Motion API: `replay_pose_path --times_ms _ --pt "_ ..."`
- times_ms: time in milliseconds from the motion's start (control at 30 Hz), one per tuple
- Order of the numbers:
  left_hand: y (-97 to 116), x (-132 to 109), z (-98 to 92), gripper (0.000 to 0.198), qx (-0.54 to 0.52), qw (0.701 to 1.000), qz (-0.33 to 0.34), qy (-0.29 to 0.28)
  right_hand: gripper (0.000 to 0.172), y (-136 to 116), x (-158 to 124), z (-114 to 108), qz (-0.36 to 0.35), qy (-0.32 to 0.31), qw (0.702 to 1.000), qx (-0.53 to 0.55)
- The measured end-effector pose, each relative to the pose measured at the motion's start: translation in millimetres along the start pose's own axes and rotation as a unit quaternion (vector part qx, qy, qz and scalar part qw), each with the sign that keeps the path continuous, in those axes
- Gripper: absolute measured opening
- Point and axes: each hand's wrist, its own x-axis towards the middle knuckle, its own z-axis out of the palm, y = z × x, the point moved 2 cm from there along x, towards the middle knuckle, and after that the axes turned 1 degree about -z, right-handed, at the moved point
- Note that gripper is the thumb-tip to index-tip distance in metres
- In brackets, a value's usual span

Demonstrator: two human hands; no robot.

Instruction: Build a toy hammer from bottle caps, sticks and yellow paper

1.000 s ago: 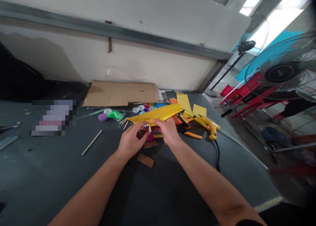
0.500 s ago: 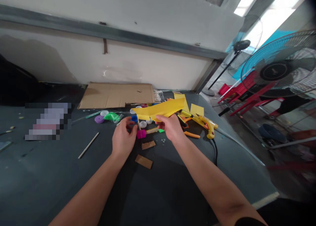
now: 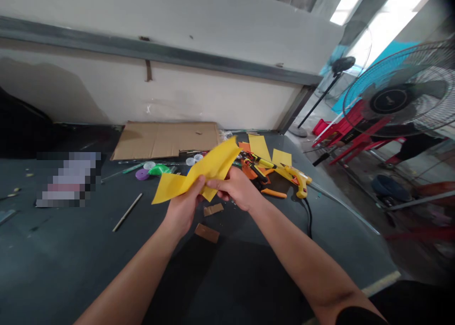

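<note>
Left of the left hand, a hand can pass low over the dark table as far as a wooden stick. Ahead of the right hand, plastic caps, orange-handled pliers and a hot glue gun crowd the way, and a brown scrap lies just below.

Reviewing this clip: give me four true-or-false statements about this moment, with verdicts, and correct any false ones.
1. The left hand and right hand both grip a yellow paper strip. True.
2. The hot glue gun is in the right hand. False: it lies on the table, right of the hands.
3. A cardboard sheet lies beyond the hands. True.
4. The strip is held flat. False: it is bent.
</note>
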Motion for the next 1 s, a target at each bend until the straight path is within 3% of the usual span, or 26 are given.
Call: replay_pose_path --times_ms 100,167,200,267,333,400,567,700,900,1000 --pt "2.8 0.7 -1.7 0.037 -0.018 0.995 0.020 0.092 0.036 -0.5 -2.0 -7.4 -0.053 0.119 0.985 -0.112" --pt "5.9 0.4 -1.5 0.037 -0.045 0.991 0.030 0.119 0.037 -6.8 -9.2 -8.7 -0.161 0.205 0.939 -0.226" --pt "7.3 0.3 -1.0 0.037 -0.058 0.991 0.032 0.117 0.034 -10.8 -13.7 -6.3 -0.222 0.210 0.906 -0.292" --pt "9.7 -0.2 0.0 0.036 -0.064 0.992 0.041 0.103 0.025 -16.5 -21.9 2.6 -0.317 0.153 0.831 -0.430" --pt "11.0 -1.1 0.6 0.033 -0.048 0.992 0.059 0.103 0.018 -18.0 -26.7 9.9 -0.363 0.100 0.754 -0.538" --pt "11.7 -2.2 1.5 0.031 -0.037 0.990 0.073 0.114 0.016 -16.7 -27.1 11.7 -0.378 0.097 0.706 -0.591" --pt "13.5 -3.4 5.1 0.026 -0.059 0.993 0.074 0.076 0.019 -8.1 -21.7 4.4 -0.418 0.130 0.675 -0.594" --pt "14.7 -2.6 2.4 0.017 0.003 0.992 0.118 0.037 0.015 -5.4 -22.3 1.9 -0.442 0.137 0.664 -0.587" --pt "11.0 1.2 -3.8 0.015 0.051 0.990 0.121 0.041 0.017 -7.3 -24.4 4.8 -0.440 0.140 0.649 -0.604" --pt "8.8 3.1 -4.8 0.016 0.054 0.992 0.106 0.037 0.018 -7.1 -24.3 6.0 -0.436 0.135 0.658 -0.599"
